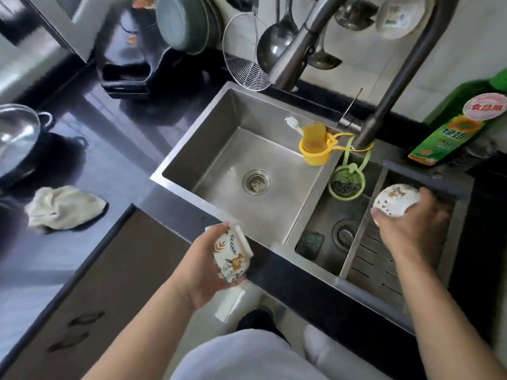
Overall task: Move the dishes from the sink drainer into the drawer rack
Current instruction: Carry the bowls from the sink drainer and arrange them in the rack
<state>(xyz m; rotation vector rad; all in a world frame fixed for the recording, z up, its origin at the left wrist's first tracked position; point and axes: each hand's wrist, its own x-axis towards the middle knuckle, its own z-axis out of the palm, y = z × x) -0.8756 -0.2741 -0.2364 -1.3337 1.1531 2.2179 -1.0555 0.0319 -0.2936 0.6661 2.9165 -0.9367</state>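
Bowls fill both our hands: left hand (204, 272) grips a leaf-patterned bowl (231, 256) just off the sink's front edge (219, 212), right hand (411, 229) clasps a speckled bowl (395, 200) above the slotted drainer (367, 259), near a green bottle (461, 124) reading 食品用.

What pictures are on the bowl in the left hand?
Orange and green leaves and an orange flower on white, on the bowl that the left hand grips; head view.

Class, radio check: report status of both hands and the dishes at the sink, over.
Left hand grips a floral bowl over the counter edge. Right hand holds a second bowl above the drainer. Drawer rack not in view. Nothing blocking.
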